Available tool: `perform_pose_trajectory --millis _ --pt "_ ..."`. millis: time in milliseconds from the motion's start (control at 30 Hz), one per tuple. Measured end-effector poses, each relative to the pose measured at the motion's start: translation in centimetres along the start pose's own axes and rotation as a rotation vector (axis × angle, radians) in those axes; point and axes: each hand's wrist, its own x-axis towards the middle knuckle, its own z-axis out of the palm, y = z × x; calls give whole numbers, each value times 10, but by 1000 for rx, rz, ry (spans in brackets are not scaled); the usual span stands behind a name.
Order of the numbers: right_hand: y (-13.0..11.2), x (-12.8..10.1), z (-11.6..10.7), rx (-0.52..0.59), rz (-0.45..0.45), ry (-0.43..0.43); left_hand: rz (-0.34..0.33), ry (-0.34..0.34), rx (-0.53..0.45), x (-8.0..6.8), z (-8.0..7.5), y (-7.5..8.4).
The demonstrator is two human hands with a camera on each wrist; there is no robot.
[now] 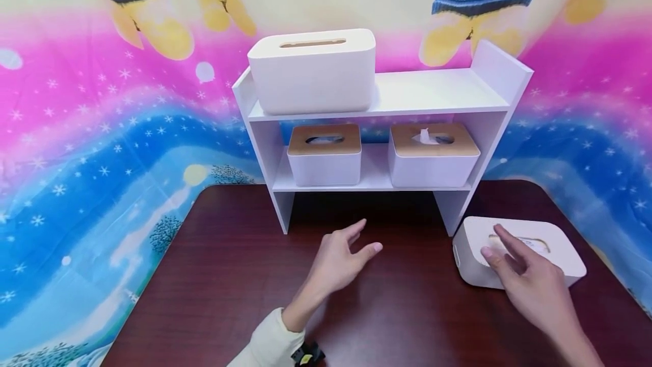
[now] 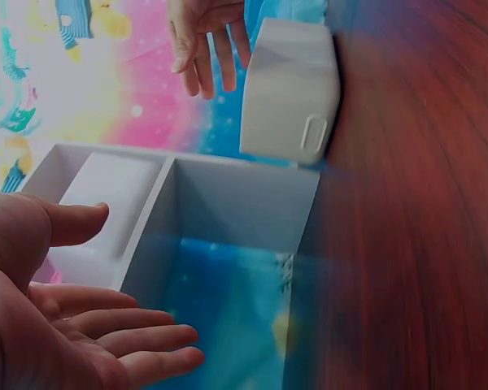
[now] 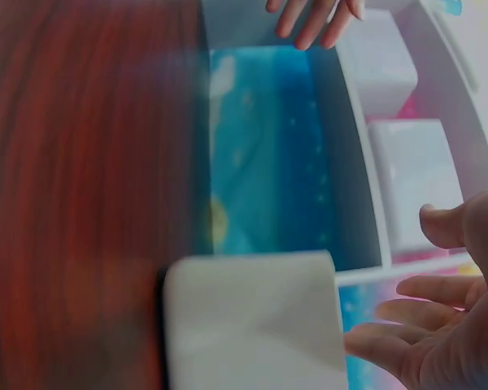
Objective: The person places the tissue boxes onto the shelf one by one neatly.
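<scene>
Fingers of the right hand [image 1: 530, 276] are spread and nearly straight, hovering over the top of a white tissue box [image 1: 555, 251] at the lower right of the head view; whether the fingertips touch the lid cannot be told, and nothing is gripped. That box lies on the dark wooden table [image 1: 229, 276], just beside the right foot of a white shelf [image 1: 501, 81]. In the right wrist view the same box [image 3: 252, 321] fills the lower middle, with the open palm [image 3: 451, 325] at the right edge.

The left hand [image 1: 338, 262] is near the middle of the head view, above the table in front of the shelf, fingers loosely extended and holding nothing. The left wrist view shows its palm [image 2: 57, 317] open at the lower left, with the shelf's underside [image 2: 228, 203] ahead of it.

On the shelf's top board, toward the left, stands a large white box [image 1: 313, 72] with a slot in its lid. On the lower board sit two smaller boxes with brown lids: the left box [image 1: 324, 154] and the right box [image 1: 433, 154], a tissue poking from the right one. Behind everything hangs a bright pink and blue backdrop [image 1: 102, 146].
</scene>
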Motion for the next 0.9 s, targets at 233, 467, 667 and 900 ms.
perform_pose_trajectory --millis 233,467,667,900 --pt "25 -3 -13 -48 120 56 -21 -41 40 9 28 13" --pt "47 -5 -24 -75 243 128 -34 -63 48 15 58 27" --pt "72 -6 -28 146 246 200 -15 -105 53 19 87 38" --pt "91 -5 -31 174 225 208 11 -131 76 21 119 49"
